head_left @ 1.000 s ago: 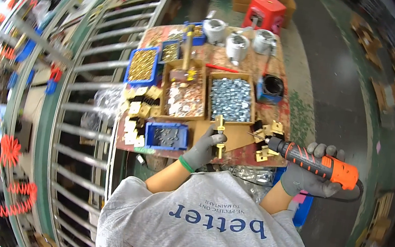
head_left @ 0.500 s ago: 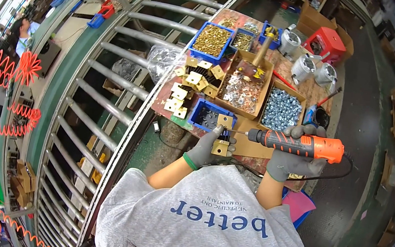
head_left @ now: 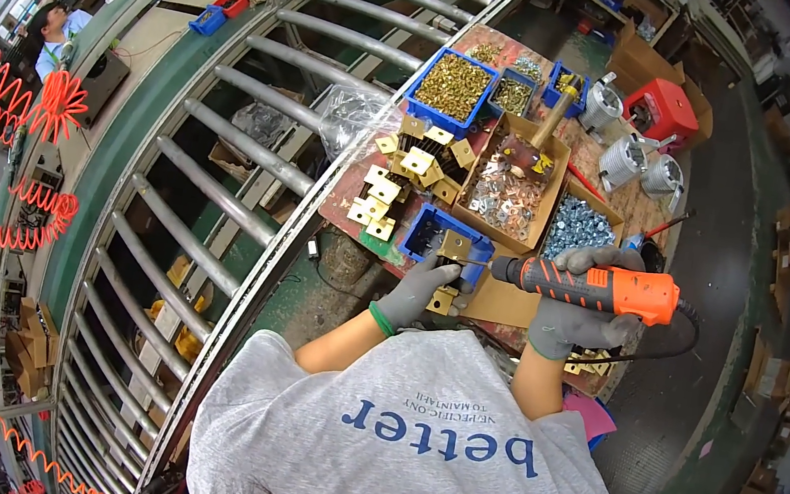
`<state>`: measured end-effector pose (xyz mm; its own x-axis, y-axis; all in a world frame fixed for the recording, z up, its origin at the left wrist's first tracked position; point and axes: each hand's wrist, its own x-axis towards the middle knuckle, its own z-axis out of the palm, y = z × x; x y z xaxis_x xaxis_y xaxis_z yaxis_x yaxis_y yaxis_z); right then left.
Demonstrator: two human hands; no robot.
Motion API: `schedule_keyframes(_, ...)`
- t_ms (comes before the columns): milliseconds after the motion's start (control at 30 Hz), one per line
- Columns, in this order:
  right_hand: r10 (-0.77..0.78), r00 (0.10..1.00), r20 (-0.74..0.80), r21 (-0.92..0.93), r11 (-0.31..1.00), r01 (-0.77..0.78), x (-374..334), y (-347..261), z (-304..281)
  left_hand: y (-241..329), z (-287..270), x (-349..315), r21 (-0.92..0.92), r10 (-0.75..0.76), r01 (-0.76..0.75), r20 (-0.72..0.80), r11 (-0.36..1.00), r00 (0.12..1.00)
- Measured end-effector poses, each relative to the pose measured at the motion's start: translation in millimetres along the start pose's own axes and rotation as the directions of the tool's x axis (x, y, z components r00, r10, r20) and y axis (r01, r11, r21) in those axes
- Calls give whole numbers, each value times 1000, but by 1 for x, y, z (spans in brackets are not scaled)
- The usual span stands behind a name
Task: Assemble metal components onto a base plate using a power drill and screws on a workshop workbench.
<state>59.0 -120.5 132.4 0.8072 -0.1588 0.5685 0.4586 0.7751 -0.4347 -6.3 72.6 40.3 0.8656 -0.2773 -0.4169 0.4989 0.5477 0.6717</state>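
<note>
My left hand (head_left: 415, 293), in a grey glove, is closed around a brass-coloured bracket piece (head_left: 455, 246) with a dark middle. Gripped in my gloved right hand (head_left: 560, 329) is an orange and black electric screwdriver (head_left: 601, 289). Its thin bit points left at the bracket piece; whether the tip touches it, I cannot tell. Just beyond my left hand is a blue bin (head_left: 483, 248) with dark small parts. A stack of similar brass-coloured brackets (head_left: 417, 160) lies behind it. More brass-coloured pieces (head_left: 587, 363) show partly below my right wrist.
A cardboard box of small metal pieces (head_left: 502, 202) holds a hammer (head_left: 557, 113). Beside it are a box of silvery bolts (head_left: 579, 228) and a blue bin of brass-coloured parts (head_left: 452, 86). A roller conveyor (head_left: 221, 192) runs along the left. Silver metal cans (head_left: 623, 165) and a red stool (head_left: 661, 111) stand far right.
The view has shifted, so the bench sits farther right in the picture. The bracket piece now overlaps the blue bin and is slightly more tilted. Both hands keep their holds.
</note>
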Motion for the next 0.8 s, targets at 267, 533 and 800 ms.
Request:
schedule_keyframes(267,84,996,-16,-70,994,-85,1,13,-1,7,0,-1,102,-26,28,-22,994,999)
schedule_keyframes(533,11,991,-130,-71,997,-21,3,25,0,-18,-31,26,252,86,-60,-92,966,992)
schedule_keyframes(800,-93,981,-173,-310,950,36,-4,43,-20,-1,-24,23,-179,-73,47,-143,983,987)
